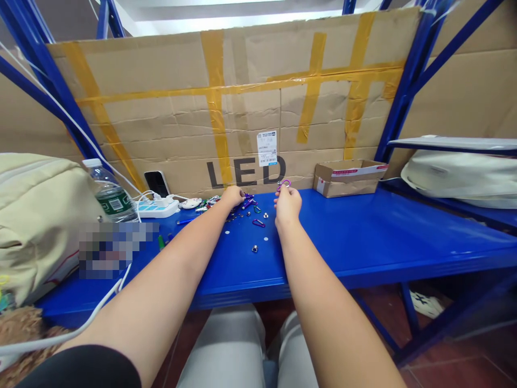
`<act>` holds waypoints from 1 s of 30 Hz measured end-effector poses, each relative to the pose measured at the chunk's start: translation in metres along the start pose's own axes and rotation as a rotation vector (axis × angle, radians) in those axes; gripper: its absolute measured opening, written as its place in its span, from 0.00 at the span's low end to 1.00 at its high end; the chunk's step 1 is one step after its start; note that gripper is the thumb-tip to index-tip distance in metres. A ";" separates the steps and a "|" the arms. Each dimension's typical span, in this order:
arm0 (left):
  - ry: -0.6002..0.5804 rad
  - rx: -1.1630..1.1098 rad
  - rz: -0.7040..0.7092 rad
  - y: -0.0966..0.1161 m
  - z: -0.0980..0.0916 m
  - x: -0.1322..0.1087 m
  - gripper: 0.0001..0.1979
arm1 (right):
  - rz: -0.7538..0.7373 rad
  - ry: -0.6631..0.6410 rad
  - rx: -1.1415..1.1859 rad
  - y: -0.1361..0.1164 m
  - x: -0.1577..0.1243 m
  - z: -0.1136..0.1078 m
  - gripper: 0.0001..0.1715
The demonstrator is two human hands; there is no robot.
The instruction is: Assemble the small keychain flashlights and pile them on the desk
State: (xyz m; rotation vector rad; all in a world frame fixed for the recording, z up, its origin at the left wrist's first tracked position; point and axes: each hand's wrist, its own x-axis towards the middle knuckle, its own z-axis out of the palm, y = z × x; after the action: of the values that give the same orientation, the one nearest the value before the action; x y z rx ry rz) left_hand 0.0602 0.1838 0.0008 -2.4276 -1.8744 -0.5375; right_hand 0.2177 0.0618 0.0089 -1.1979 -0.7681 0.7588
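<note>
My right hand (287,205) is closed and holds a small purple carabiner (284,184) up near the cardboard wall. My left hand (232,196) rests on the blue shelf (363,237) with its fingers curled into a heap of small coloured carabiners (247,201); what they grip is hidden. Another purple carabiner (258,222) lies between my hands. Several small metal nuts and bits (254,248) are scattered on the shelf in front of the heap.
A white power strip (157,206), a phone (156,183) and a water bottle (109,195) stand at the left, beside a beige bag (36,215). An open cardboard box (347,178) sits right of my hands. A taped cardboard sheet (242,108) backs the shelf.
</note>
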 end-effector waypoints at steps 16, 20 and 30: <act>0.261 -0.529 0.271 -0.003 -0.056 -0.057 0.16 | 0.034 -0.143 0.048 0.002 -0.005 0.001 0.07; 0.265 -0.392 0.398 -0.010 -0.075 -0.101 0.18 | -0.090 -0.285 -0.080 0.006 -0.008 0.004 0.09; 0.216 -0.209 0.386 -0.062 -0.095 -0.153 0.25 | -0.316 -0.384 -0.434 0.019 -0.007 0.007 0.17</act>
State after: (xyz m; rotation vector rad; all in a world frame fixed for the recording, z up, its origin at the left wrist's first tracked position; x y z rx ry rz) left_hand -0.0556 0.0359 0.0348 -2.6336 -1.2815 -0.9567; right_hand 0.2063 0.0634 -0.0089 -1.2830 -1.4603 0.5775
